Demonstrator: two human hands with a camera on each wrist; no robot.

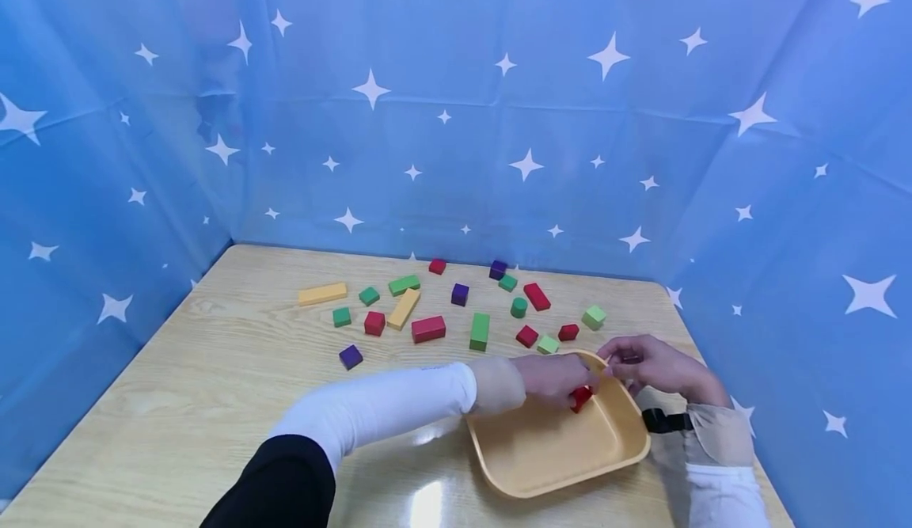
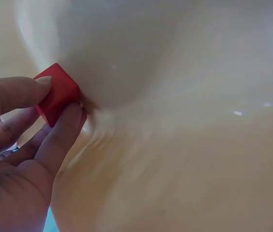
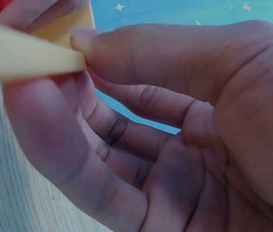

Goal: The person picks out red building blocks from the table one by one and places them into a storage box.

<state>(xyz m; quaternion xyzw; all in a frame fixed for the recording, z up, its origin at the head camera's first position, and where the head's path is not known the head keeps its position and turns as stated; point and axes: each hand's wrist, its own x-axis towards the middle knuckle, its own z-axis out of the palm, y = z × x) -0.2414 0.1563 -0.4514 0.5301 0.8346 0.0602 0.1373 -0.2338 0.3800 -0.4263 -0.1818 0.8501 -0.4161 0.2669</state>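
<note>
In the head view a pale orange plastic tray (image 1: 549,457) sits tilted in angle at the table's front right. My left hand (image 1: 559,377) reaches over its far side and pinches a red block (image 1: 580,399). The left wrist view shows that red block (image 2: 61,92) between the thumb and fingers of my left hand (image 2: 25,135), close to the tray's wall (image 2: 126,63). At the tray's far right corner is my right hand (image 1: 659,366). Seen from the right wrist, thumb and fingers of my right hand (image 3: 141,116) pinch the tray's rim (image 3: 35,55).
Loose coloured blocks lie across the table (image 1: 235,385) beyond the tray, among them a green block (image 1: 480,331), a red block (image 1: 428,329), a yellow block (image 1: 323,294) and a purple block (image 1: 351,356). A blue star-patterned curtain (image 1: 456,156) surrounds the table's back and sides.
</note>
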